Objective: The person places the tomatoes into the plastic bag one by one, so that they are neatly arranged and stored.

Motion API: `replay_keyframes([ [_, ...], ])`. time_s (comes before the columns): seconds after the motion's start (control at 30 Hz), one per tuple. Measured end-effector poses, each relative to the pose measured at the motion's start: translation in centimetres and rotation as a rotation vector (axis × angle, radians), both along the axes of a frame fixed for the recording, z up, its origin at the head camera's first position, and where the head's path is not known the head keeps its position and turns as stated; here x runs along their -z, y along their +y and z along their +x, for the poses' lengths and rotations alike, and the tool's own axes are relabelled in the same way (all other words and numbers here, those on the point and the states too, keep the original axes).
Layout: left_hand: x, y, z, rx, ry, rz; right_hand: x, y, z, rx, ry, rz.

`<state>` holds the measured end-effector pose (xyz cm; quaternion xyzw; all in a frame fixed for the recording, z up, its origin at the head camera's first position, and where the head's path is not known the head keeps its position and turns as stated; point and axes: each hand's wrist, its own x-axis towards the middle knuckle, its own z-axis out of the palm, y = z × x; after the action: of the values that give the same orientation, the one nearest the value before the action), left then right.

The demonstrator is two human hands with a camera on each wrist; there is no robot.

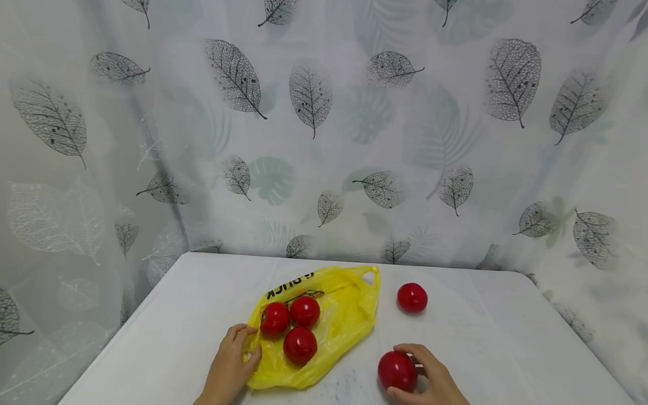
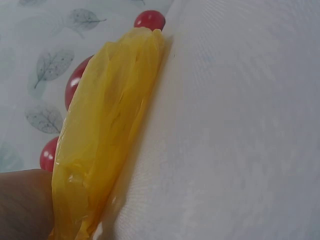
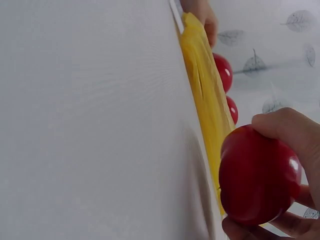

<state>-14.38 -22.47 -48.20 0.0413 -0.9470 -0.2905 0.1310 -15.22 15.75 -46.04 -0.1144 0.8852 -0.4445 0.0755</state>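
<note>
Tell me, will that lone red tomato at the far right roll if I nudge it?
Probably. The lone tomato looks round and glossy, sitting free on the smooth white table, so it could roll and slip. The right hand wraps fingers around its tomato.

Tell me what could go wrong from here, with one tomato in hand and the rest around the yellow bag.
1. The three tomatoes rest on top of the flat yellow bag, not inside; tugging it could roll them off.
2. The left hand grips only the bag's near edge, so the thin plastic may slip or bunch.
3. The loose tomato sits alone on the smooth table; a bump from the right hand, which holds a tomato, might send it rolling.
</note>
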Motion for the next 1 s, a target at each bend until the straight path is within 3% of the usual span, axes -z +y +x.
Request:
replay_keyframes([
  [0.47, 0.3, 0.1, -0.1, 0.003, -0.001, 0.020, -0.5, -2.7, -1.3, 0.216, 0.070, -0.104],
  [1.0, 0.3, -0.1, -0.2, -0.008, 0.012, -0.006, -1.7, -5.2, -2.9, 0.132, 0.146, -0.254],
])
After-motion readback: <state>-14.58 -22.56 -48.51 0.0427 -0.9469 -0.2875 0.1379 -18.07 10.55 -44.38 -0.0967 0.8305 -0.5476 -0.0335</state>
